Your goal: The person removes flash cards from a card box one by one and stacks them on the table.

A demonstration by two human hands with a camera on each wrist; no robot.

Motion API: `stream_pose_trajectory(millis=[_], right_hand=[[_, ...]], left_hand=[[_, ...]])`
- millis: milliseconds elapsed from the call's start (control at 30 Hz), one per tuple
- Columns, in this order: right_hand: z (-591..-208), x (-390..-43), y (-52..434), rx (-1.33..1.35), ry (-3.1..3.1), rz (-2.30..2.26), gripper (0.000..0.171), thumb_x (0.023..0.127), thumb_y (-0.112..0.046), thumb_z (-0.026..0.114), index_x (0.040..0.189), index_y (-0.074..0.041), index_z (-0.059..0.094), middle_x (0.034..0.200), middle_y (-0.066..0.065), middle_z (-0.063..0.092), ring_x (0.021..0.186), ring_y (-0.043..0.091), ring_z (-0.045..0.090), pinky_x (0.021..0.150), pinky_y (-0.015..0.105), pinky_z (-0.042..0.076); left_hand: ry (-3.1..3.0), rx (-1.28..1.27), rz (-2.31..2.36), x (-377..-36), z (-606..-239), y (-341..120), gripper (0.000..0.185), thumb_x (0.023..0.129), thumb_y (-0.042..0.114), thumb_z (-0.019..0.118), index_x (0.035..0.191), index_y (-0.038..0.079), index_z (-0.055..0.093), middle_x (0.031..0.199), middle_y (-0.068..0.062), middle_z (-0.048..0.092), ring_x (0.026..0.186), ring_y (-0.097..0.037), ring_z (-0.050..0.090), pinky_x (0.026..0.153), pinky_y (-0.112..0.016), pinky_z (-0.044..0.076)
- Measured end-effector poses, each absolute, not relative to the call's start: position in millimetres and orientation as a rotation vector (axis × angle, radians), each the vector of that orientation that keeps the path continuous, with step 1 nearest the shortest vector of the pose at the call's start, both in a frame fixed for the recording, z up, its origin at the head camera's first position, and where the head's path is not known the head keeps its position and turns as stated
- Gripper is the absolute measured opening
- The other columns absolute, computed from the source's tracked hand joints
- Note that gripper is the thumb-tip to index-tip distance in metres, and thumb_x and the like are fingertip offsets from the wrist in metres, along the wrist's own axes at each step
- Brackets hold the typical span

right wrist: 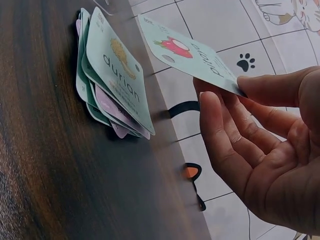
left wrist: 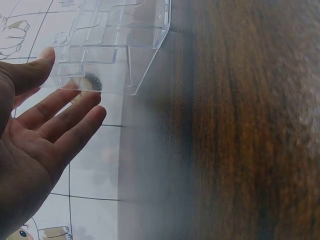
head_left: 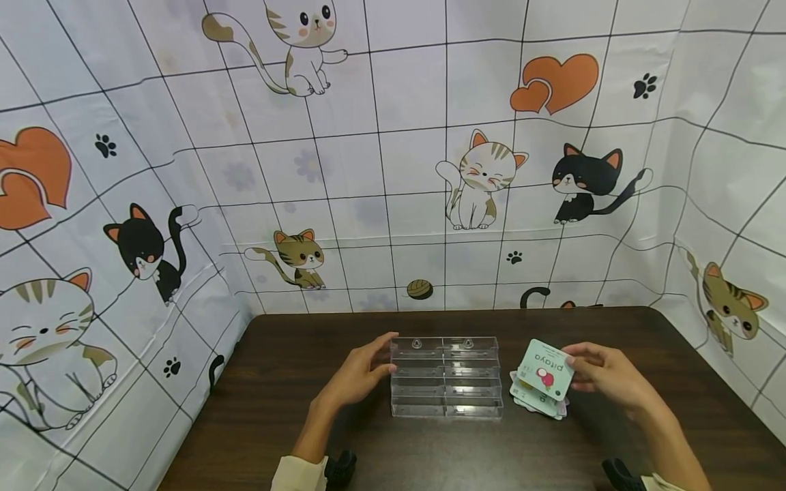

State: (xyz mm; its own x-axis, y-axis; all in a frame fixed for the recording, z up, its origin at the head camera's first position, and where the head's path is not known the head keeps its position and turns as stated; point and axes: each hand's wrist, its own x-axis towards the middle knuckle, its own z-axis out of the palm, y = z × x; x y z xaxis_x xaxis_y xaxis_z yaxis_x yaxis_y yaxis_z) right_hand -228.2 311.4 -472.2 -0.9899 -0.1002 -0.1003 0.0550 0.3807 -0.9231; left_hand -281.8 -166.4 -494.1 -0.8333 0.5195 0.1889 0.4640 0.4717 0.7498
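A clear plastic card rack (head_left: 446, 393) with stepped tiers and two columns stands on the table. At its left side is my left hand (head_left: 361, 374), thumb and index finger holding the edge; the other fingers extend loosely in the left wrist view. My right hand (head_left: 604, 372) pinches a pale green pitaya card (head_left: 545, 369) by one edge, between thumb and fingers. This card is tilted and raised over a loose card stack (head_left: 535, 401). On top of that stack, a durian card (right wrist: 120, 70) shows in the right wrist view, with green and pinkish cards beneath.
The dark wooden table (head_left: 430, 457) ends at the back against a white cloth wall (head_left: 405, 184) printed with cats, hearts and grid lines. More of this cloth hangs on the left and right sides.
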Motion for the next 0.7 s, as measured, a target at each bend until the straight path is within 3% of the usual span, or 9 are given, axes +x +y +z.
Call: stream_pose_trajectory(millis=[700], right_hand=[[-471.5,-227.3,307.7,-0.027,2.476,-1.592,0.040,0.112,-0.009,0.055,0.141,0.018,0.052,0.117,0.019,0.075,0.094,0.018,0.074,0.082,0.036,0.066]], left_hand=[[2.655,0.880,1.300,-281.4,-493.9,-166.1,0.063,0.107,0.016,0.067,0.165,0.014,0.042,0.155,-0.023,0.059,0.136,-0.041,0.066,0.108,-0.057,0.055]])
